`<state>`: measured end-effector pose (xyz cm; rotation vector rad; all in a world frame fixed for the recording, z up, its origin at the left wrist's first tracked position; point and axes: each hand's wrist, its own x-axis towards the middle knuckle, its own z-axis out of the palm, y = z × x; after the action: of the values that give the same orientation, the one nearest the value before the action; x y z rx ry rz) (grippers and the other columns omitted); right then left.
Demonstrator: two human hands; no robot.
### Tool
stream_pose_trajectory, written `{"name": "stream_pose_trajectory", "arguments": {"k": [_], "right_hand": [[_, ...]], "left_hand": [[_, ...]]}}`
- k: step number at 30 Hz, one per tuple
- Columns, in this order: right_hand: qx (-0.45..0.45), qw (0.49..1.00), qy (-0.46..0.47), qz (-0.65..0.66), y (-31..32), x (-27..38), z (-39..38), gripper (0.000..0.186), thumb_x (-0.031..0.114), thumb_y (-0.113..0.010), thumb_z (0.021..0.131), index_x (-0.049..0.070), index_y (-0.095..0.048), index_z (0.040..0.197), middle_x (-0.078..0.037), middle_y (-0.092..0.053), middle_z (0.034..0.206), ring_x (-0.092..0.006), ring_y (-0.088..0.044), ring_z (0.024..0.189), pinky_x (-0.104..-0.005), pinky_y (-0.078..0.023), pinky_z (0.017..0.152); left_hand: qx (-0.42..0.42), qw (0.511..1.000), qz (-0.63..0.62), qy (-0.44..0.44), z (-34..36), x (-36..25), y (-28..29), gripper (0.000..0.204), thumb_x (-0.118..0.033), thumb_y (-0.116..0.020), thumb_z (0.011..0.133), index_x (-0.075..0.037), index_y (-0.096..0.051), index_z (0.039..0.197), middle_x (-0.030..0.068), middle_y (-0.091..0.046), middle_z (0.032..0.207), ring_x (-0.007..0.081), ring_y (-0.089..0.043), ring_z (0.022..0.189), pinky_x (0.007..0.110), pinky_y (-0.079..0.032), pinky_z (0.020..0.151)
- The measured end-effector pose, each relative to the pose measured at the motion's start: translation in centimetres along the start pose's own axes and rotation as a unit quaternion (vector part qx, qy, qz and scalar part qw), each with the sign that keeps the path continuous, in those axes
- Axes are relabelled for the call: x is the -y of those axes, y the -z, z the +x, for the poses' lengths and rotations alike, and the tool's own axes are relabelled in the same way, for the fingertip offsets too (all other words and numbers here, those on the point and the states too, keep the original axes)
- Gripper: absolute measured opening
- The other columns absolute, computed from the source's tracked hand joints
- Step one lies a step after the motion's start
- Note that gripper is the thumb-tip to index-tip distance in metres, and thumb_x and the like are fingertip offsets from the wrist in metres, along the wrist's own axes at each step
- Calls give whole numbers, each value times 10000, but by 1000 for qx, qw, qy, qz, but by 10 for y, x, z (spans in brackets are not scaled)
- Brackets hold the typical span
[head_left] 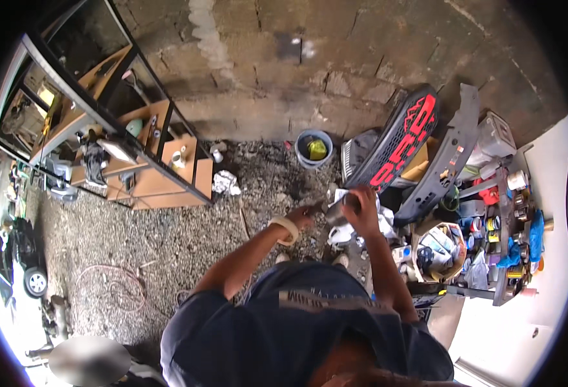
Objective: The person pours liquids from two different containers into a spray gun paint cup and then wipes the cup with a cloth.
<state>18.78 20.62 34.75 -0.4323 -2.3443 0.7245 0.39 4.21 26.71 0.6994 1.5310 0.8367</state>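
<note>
My right hand [363, 214] is wrapped around a grey cylindrical can [343, 211], held tilted in front of me above the ground. To its left, my left hand [302, 217] reaches toward the can with its fingers stretched out and nothing visible in them. A thick cream ring [284, 230], much like a roll of masking tape, sits around my left wrist. Just beyond and below the can lie white crumpled sheets or plastic [341, 234], partly hidden by my right hand.
Gravel [193, 226] covers the ground. A bucket [314, 149] with something yellow inside stands by the block wall. Black car grilles [397, 142] lean at the right, near a box of rubbish [437, 251] and a shelf of cans [490, 229]. A metal-framed rack [142, 138] stands left.
</note>
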Motion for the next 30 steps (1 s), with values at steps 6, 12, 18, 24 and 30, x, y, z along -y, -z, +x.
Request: {"name": "stream_pose_trajectory", "arguments": {"k": [6,12,18,24,30], "right_hand": [[8,1000,17,-21,-1,0,-9,416,277,-745,764,58,-610,1090,-163,-603,1074,-389,-532,1059,-462,-423,926],[16,998,-64,8,-8,-32,28,389,258,-753,763,62,-624,1073,-173,-616,1077,-364,-551,1062,-445,-427,928],[45,998,11,49,-12,2,101,335,311,-731,792,16,-660,934,-165,-681,885,-329,-662,844,-443,-504,751],[177,981,-16,75,-68,32,160,409,408,-711,802,44,-677,986,-164,-694,916,-365,-669,871,-460,-514,785],[199,975,31,92,-117,62,183,434,453,-704,782,63,-671,969,-169,-695,929,-368,-672,902,-454,-517,790]], "left_hand": [[-21,999,-20,-26,-28,-9,-7,695,-130,-630,841,-144,-441,1509,117,-644,1018,183,-525,749,339,-446,668],[39,994,-44,-95,-7,-2,15,573,-187,-708,856,-42,-536,1383,31,-591,769,151,-555,677,332,-450,639],[-155,987,37,4,-38,-24,16,650,-340,-758,854,-10,-528,1365,89,-663,895,167,-593,708,351,-496,638],[-229,939,-245,-80,-41,15,59,452,-255,-741,878,-21,-579,1230,118,-691,1071,236,-630,1020,407,-531,830],[-325,913,-241,-59,-74,24,70,157,-153,-673,921,-99,-533,966,4,-538,640,108,-487,488,271,-375,398]]}}
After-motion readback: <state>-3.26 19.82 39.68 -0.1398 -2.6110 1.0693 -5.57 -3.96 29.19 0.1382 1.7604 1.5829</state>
